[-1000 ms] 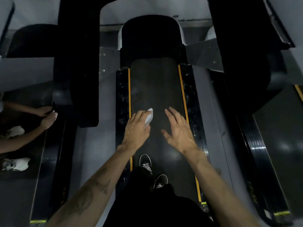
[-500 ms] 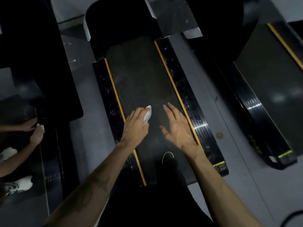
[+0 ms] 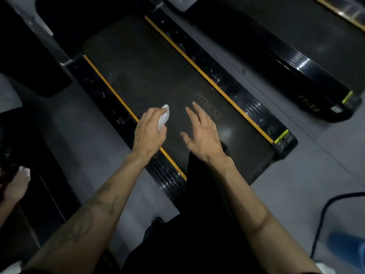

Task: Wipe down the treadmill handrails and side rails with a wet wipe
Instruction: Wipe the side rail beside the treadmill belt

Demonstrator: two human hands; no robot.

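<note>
We note a white, folded wet wipe (image 3: 164, 117) pinched in the left hand (image 3: 150, 133), long axis pointing up-frame over the treadmill belt (image 3: 158, 76); right hand (image 3: 201, 133) splayed, empty.

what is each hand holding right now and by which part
The left hand grips a folded white wet wipe by its lower part, its top poking out. The right hand holds nothing.

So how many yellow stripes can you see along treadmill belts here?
3: two flank the centre belt, left stripe and right stripe; a third edges the neighbouring treadmill top right. More may lie outside the view.
</note>
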